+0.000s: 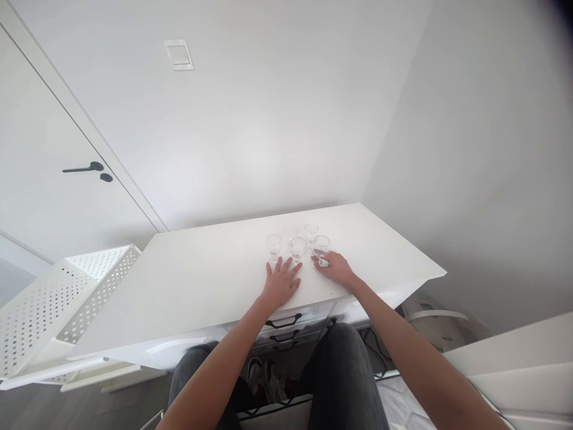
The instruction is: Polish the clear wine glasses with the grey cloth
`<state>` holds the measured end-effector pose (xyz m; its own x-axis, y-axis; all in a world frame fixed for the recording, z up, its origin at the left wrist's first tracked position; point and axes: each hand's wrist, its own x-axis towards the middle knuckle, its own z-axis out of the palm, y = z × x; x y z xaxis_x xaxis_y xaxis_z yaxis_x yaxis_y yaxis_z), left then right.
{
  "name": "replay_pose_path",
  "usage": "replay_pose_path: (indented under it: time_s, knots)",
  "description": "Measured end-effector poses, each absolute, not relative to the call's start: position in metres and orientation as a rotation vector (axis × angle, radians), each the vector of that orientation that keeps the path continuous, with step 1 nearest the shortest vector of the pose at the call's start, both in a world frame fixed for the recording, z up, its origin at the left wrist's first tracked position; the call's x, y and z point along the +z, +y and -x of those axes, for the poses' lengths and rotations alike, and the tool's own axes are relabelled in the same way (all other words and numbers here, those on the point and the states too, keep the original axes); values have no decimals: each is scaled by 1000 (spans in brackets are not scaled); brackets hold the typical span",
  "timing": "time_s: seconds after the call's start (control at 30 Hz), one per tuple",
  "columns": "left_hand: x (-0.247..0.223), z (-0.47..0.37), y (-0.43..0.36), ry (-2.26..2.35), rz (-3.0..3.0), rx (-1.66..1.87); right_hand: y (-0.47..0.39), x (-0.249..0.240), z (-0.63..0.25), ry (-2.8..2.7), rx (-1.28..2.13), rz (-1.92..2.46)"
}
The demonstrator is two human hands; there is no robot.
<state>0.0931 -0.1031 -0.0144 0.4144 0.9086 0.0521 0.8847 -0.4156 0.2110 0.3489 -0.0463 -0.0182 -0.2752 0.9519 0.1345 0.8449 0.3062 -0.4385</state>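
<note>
Several small clear stemmed glasses stand upright in a close group on the white cabinet top. My left hand lies with its fingers spread, their tips by the bases of the left glass and the middle glass. My right hand has its fingers closed at the stem and foot of the front right glass. A small white item shows at the right hand's fingers; I cannot make out what it is. Another glass stands behind; the rear ones look faint.
Drawers with black handles face my knees. White perforated panels stand at the left, below a door with a black handle. The wall rises behind the cabinet. A white piece of furniture is at the lower right.
</note>
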Motion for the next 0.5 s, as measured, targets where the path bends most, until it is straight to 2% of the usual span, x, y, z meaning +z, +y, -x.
replay_pose_path:
  time_s: [0.5]
  knots:
    - [-10, 4, -134, 1814, -2376, 242, -60, -19, -250, -2307, 445, 1443]
